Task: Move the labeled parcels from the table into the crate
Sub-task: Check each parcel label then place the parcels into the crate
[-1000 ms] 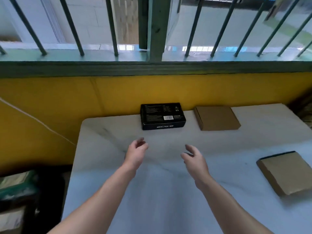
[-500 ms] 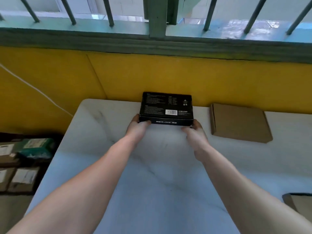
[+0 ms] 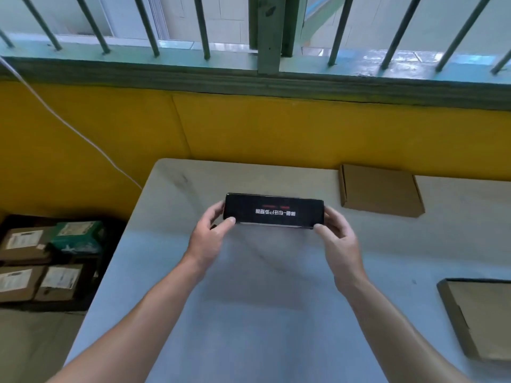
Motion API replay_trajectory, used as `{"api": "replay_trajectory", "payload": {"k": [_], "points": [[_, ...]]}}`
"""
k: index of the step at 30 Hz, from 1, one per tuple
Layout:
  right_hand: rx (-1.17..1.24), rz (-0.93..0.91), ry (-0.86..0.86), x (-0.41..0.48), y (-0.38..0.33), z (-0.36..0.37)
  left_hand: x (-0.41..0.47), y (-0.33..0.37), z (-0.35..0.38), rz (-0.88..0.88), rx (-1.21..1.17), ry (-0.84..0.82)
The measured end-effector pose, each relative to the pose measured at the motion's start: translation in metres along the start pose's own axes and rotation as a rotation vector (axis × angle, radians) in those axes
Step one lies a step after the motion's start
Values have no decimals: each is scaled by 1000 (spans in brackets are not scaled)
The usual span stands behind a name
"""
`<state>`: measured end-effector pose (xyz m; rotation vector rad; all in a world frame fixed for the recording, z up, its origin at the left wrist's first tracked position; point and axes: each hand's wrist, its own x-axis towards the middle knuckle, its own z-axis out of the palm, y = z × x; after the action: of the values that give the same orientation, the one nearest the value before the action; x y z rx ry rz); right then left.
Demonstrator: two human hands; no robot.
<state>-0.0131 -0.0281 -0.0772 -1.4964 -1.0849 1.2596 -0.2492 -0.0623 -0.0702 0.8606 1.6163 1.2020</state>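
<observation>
Head view: my left hand point(image 3: 209, 236) and right hand point(image 3: 338, 240) each grip one end of a black box point(image 3: 273, 212) (white print upside down), tipped on edge over the pale table point(image 3: 262, 299), near a brown parcel point(image 3: 381, 193).

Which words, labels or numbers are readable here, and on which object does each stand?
On the black box: one line of white characters, upside down, too blurred to quote.
On the brown parcels and green box at left: white labels, too small to read.
</observation>
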Motion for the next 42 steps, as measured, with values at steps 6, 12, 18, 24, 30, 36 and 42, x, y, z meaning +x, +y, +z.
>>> {"api": "replay_trajectory", "payload": {"k": [6,12,18,24,30,36,42], "points": [[-50,7,30,-37,-5,2,-43,7,-25,2,-67,-20],[-133,181,12,-45,13,7,-53,-13,-25,-161,-33,-1],[-91,288,-42,-57,36,5,-64,-32,-28,-233,20,-7],[-4,212,12,-70,27,8,-79,-21,-34,-202,-70,0],[185,-48,26,-106,-27,-3,-111,14,-53,26,-243,44],[307,-206,-7,-141,-71,-9,-143,49,-68,219,-442,-22],[380,-315,-7,-163,-101,-11,-163,68,-75,311,-494,-67]]}}
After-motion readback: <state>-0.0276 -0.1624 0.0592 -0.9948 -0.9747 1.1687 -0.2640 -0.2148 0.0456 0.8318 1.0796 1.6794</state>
